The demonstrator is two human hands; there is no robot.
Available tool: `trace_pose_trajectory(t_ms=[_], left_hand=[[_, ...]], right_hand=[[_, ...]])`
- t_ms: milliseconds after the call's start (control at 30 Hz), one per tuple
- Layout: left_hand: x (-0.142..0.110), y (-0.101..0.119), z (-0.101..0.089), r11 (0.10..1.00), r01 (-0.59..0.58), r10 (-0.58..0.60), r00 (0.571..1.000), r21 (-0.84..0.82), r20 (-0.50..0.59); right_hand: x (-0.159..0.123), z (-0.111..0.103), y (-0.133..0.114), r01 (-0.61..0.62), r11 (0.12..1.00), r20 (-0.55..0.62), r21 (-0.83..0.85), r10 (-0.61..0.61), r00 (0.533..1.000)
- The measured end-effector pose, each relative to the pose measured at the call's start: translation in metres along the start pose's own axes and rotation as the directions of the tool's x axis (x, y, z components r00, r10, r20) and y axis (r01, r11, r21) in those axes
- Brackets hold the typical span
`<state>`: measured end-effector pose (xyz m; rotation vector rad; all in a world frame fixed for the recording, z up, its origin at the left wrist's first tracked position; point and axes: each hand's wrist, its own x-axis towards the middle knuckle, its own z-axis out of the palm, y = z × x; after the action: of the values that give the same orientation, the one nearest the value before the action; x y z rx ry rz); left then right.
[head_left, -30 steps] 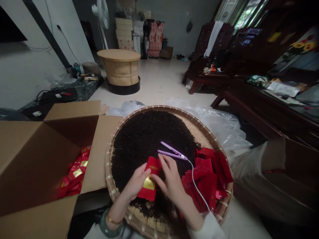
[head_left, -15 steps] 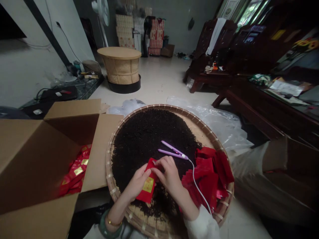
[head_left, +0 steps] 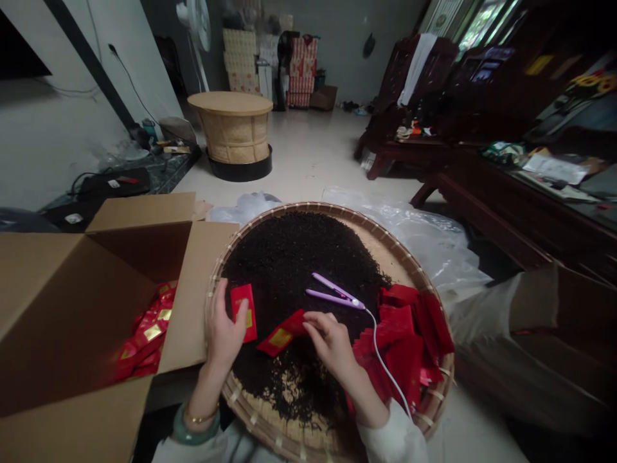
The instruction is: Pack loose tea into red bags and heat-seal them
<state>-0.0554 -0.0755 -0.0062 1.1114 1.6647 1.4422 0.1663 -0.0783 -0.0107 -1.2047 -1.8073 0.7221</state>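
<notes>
A red packet point(head_left: 250, 328) with a gold label is at my left hand point(head_left: 225, 341), its thumb lying over the front. The other fingers point up at the packet's left side, partly hidden. My right hand point(head_left: 332, 344) pinches the upper right end of a second red packet point(head_left: 282, 334), tilted above dark dried tea leaves point(head_left: 294, 251). Just beyond that hand lies a small lilac sealing iron resembling a mini hair straightener point(head_left: 337, 297), its jaws apart. A heap of flat red packets point(head_left: 400, 341) sits to the right in the round woven tray point(head_left: 210, 315).
To the left stands an open cardboard box point(head_left: 180, 302) holding several red packets point(head_left: 153, 331). A white cord point(head_left: 380, 363) runs from the iron over the heap. Clear plastic sheeting point(head_left: 429, 238) lies behind the tray; a dark wooden bench point(head_left: 486, 206) is at right.
My hands have parted. The left has moved left with a red packet at its thumb; the right keeps the other packet, now tilted, by one end. The iron has not moved.
</notes>
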Motion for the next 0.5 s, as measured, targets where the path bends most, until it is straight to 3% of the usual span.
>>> trace_pose_trajectory(t_ms=[33,67,100,167,233,300,400,433,500], left_hand=[[-0.003,0.003,0.001,0.996,-0.048,0.045,0.998,0.072,0.035],[-0.006,0.006,0.004,0.992,-0.063,0.044,0.984,0.110,0.171],[-0.009,0.009,0.007,0.988,-0.062,0.009,0.935,0.139,0.354],[-0.015,0.014,0.015,0.979,-0.070,-0.042,0.846,0.189,0.531],[-0.019,0.018,0.021,0.973,-0.109,-0.021,0.839,0.206,0.543],[-0.020,0.020,0.025,0.966,-0.159,0.028,0.848,0.203,0.529],[-0.020,0.024,0.027,0.959,-0.205,0.050,0.801,0.195,0.597],[-0.020,0.025,0.027,0.964,-0.194,0.043,0.792,0.184,0.609],[-0.018,0.027,0.027,0.982,-0.111,0.008,0.826,0.149,0.564]], right_hand=[[-0.001,0.003,0.001,-0.002,1.000,-0.023,0.007,0.002,1.000],[-0.001,0.005,0.001,-0.003,1.000,-0.047,0.015,0.004,0.999],[-0.001,0.006,0.001,-0.011,1.000,-0.074,0.021,0.012,0.997],[0.001,0.006,-0.002,-0.047,0.998,-0.107,0.035,0.050,0.993],[0.003,0.003,-0.004,-0.106,0.991,-0.045,0.083,0.110,0.993],[0.005,-0.001,-0.006,-0.190,0.964,0.112,0.186,0.172,0.979],[0.007,-0.003,-0.003,-0.308,0.892,0.306,0.330,0.208,0.929],[0.006,-0.003,-0.002,-0.313,0.887,0.309,0.339,0.210,0.928],[0.005,-0.002,0.001,-0.262,0.920,0.230,0.291,0.199,0.953]])
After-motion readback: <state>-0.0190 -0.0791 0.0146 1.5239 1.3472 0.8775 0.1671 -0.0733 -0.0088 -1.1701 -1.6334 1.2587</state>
